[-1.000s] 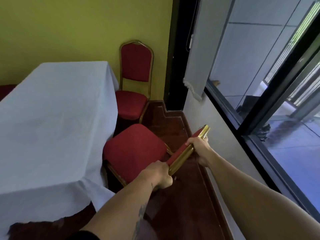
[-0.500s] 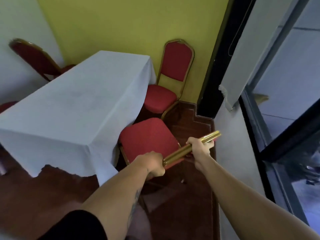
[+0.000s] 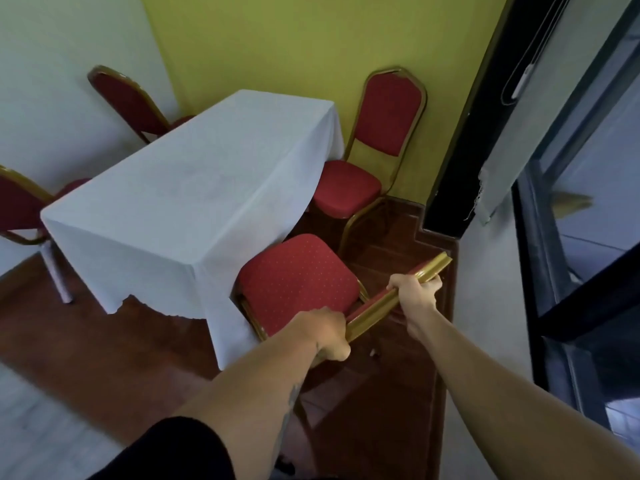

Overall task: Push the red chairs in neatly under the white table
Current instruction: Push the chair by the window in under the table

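Note:
A table under a white cloth (image 3: 194, 188) fills the middle of the head view. Right below me stands a red chair with a gold frame (image 3: 298, 275), its seat partly tucked under the cloth's near right corner. Both my hands grip the gold top rail of its backrest: my left hand (image 3: 325, 336) at the rail's near end, my right hand (image 3: 414, 289) further along it. A second red chair (image 3: 349, 188) stands against the yellow wall, its seat touching the cloth's far right side. Two more red chairs (image 3: 128, 98) (image 3: 20, 206) stand on the table's left side.
A white wall and a dark-framed window (image 3: 575, 237) run close along the right, leaving a narrow strip of brown floor (image 3: 388, 393). A black pillar (image 3: 460, 168) stands in the corner. A metal table leg (image 3: 57, 271) shows at the left.
My view has swung left and pulled back, bringing the whole table and the left chairs into sight. Both hands keep their grip on the backrest rail, and the chair sits at the table's corner.

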The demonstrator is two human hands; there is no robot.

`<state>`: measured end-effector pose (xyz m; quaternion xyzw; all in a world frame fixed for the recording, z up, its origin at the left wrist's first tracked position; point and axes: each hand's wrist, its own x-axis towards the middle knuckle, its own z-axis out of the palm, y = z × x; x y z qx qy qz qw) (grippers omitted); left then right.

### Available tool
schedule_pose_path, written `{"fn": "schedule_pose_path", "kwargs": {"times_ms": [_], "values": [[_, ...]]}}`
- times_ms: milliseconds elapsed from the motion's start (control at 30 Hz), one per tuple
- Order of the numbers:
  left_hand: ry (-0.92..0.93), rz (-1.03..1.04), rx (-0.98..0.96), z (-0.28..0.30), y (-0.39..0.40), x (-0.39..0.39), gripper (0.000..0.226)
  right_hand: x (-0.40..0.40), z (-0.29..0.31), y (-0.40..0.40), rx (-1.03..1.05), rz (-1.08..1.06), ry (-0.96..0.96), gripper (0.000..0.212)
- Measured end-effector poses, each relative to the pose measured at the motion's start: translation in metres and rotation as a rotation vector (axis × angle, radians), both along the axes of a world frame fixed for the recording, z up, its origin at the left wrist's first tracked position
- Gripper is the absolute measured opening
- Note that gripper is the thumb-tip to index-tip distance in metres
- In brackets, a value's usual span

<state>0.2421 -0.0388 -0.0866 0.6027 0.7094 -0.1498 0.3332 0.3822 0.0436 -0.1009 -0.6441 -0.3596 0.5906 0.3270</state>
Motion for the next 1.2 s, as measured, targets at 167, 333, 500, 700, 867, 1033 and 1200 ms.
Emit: {"fn": "schedule_pose_path", "kwargs": {"times_ms": [167,333,500,700,867,1033,1200], "values": [[-0.032,0.045,0.002,0.003,0.01,0.008,0.032,0.005,0.003,0.02,-0.039,0.054,-0.005,0.097],[-0.053,0.083,0.035,0.004,0.021,0.007,0.034,0.001,0.003,0.043,-0.049,0.089,-0.036,0.092],[-0.082,0.104,0.062,0.005,0.042,-0.002,0.038,-0.012,0.0,0.076,-0.06,0.122,-0.08,0.086],[-0.098,0.111,0.092,0.0,0.073,-0.015,0.041,-0.027,-0.002,0.114,-0.06,0.168,-0.115,0.073],[-0.123,0.11,0.134,-0.002,0.102,-0.032,0.044,-0.045,0.0,0.15,-0.075,0.213,-0.107,0.066],[-0.14,0.142,0.156,-0.004,0.122,-0.044,0.046,-0.061,-0.004,0.181,-0.067,0.261,-0.095,0.064],[-0.139,0.19,0.143,-0.005,0.14,-0.059,0.046,-0.082,-0.008,0.208,-0.089,0.332,-0.08,0.063]]}}
